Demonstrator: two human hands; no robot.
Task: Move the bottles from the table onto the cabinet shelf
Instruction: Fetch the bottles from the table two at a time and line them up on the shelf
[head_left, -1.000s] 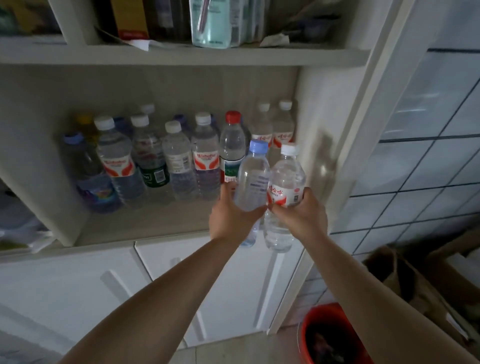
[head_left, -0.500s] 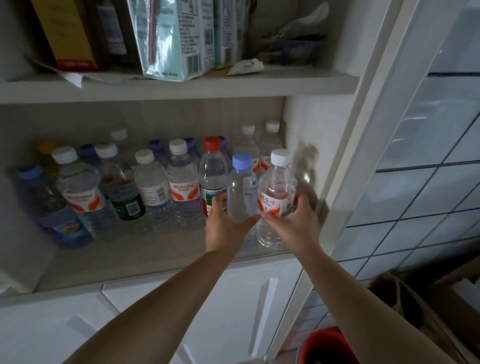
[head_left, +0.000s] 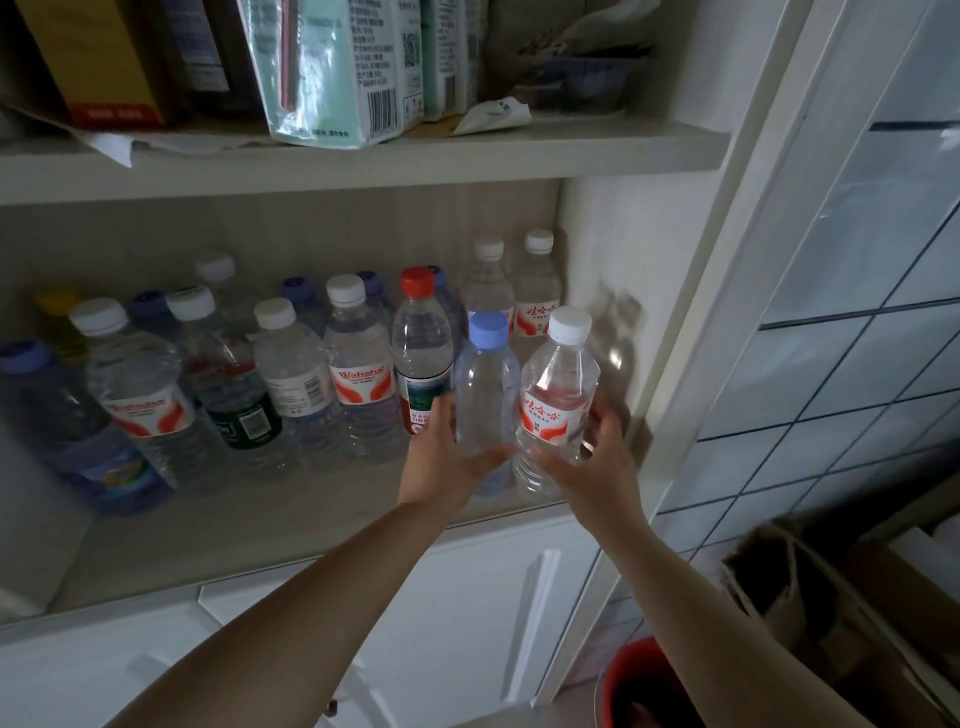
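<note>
My left hand (head_left: 441, 457) grips a clear bottle with a pale blue cap (head_left: 485, 395). My right hand (head_left: 597, 462) grips a clear bottle with a white cap and a red-and-white label (head_left: 558, 395). Both bottles stand upright side by side at the front right corner of the cabinet shelf (head_left: 260, 525), their bases on or just above the board. To their left and behind them stand several water bottles in rows, among them one with a red cap (head_left: 421, 358). The table is out of view.
The cabinet's right side wall (head_left: 613, 249) is close beside the white-capped bottle. An upper shelf (head_left: 363, 161) carries boxes and packets. White cabinet doors (head_left: 467, 597) lie below. A red bucket (head_left: 644, 686) and cardboard boxes (head_left: 810, 597) sit on the floor at the right.
Both hands have carried the two bottles forward from in front of the shelf edge onto the shelf's front right corner. The view has tilted up and moved closer.
</note>
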